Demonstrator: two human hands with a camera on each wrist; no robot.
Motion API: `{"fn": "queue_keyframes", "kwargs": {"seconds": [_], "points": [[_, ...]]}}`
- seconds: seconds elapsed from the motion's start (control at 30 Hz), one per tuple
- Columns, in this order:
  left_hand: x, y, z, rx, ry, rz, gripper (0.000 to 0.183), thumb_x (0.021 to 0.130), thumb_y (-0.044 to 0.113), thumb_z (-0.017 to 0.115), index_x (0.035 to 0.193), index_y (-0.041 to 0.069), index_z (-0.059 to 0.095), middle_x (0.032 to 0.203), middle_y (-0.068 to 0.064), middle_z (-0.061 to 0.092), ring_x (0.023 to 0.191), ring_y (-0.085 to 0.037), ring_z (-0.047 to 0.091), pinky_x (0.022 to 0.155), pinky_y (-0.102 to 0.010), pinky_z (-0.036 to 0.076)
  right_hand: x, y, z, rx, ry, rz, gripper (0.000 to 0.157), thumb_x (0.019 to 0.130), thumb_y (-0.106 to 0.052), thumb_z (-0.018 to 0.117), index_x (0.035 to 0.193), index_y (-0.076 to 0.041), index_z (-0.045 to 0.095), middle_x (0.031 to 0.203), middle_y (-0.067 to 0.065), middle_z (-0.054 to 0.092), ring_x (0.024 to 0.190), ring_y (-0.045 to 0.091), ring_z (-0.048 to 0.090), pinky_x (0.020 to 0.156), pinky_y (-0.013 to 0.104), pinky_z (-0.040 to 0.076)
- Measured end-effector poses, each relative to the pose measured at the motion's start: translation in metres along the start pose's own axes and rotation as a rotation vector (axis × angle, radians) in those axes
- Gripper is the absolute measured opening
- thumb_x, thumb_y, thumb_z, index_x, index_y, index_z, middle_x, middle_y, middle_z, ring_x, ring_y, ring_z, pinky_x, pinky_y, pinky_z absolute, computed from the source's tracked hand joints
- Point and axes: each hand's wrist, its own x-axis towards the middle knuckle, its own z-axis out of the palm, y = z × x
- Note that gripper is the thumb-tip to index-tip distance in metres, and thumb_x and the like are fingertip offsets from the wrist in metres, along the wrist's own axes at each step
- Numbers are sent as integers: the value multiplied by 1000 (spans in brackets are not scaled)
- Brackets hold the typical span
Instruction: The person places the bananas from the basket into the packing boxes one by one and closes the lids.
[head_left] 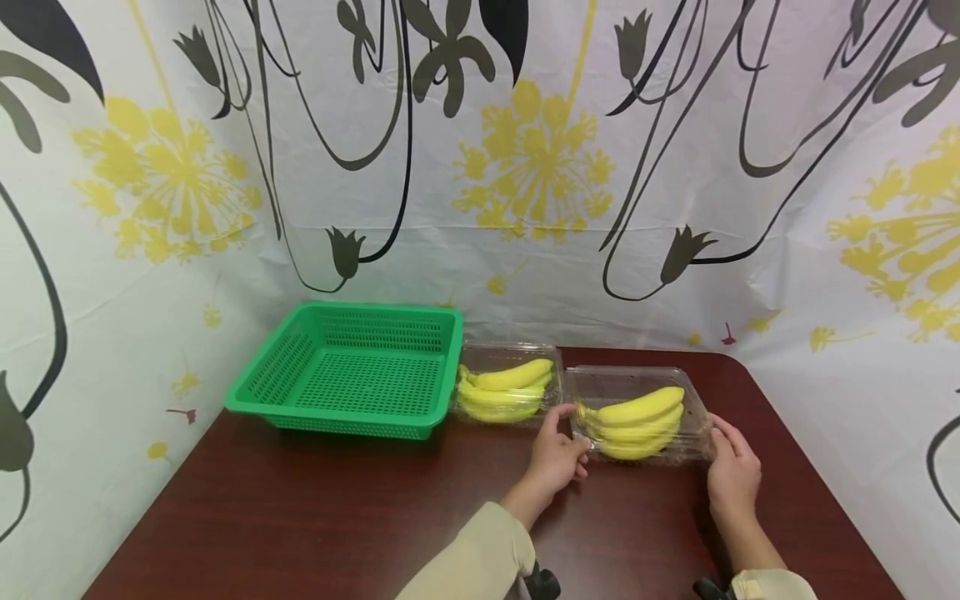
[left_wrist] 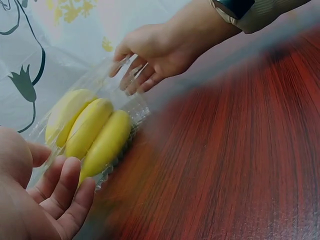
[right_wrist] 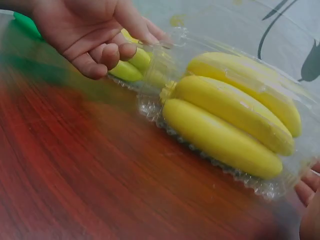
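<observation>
A clear plastic clamshell box [head_left: 622, 379] with a bunch of yellow bananas [head_left: 633, 425] inside is at the right part of the table, its lid down over the fruit. My left hand [head_left: 553, 457] holds the box's left end, thumb near the front corner and index finger along the side. At the opposite end my right hand [head_left: 733, 471] grips the edge between thumb and fingers. In the left wrist view the right hand [left_wrist: 162, 50] has its fingers bent at the box's far end. The right wrist view shows the left hand [right_wrist: 85, 30] with its lower fingers loosely curled.
Just left stands a second clear box [head_left: 510, 354] with bananas [head_left: 506, 392]. Beside that sits a green perforated plastic basket [head_left: 345, 423] at the table's back left. A patterned cloth [head_left: 420, 192] hangs behind and along both sides of the dark red wooden table [head_left: 337, 517].
</observation>
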Motion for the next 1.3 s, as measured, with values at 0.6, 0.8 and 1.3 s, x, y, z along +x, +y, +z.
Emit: {"fn": "queue_keyframes", "kwargs": {"seconds": [0.6, 0.8, 1.3], "points": [[1, -2, 1, -31, 2, 42, 49, 77, 6, 62, 120, 24, 45, 56, -12, 53, 38, -18, 48, 40, -35, 46, 8, 4, 4, 81, -131, 3, 34, 93, -16, 32, 125, -15, 46, 66, 3, 43, 49, 6, 41, 37, 23, 37], [2, -4, -1, -31, -37, 51, 51, 78, 8, 62, 122, 24, 42, 58, -9, 54, 39, -15, 49, 41, -34, 47, 8, 6, 4, -35, -91, -49, 36, 92, -15, 31, 125, -14, 46, 66, 4, 47, 49, 5, 43, 36, 24, 39], [1, -1, -2, -59, -39, 57, 51, 77, 9, 64, 122, 23, 45, 64, -11, 60, 46, -24, 55, 47, -39, 48, 11, 0, 2, 170, -49, 121, 30, 90, -27, 44, 115, -16, 54, 49, 0, 46, 32, 8, 39, 26, 32, 32]]}}
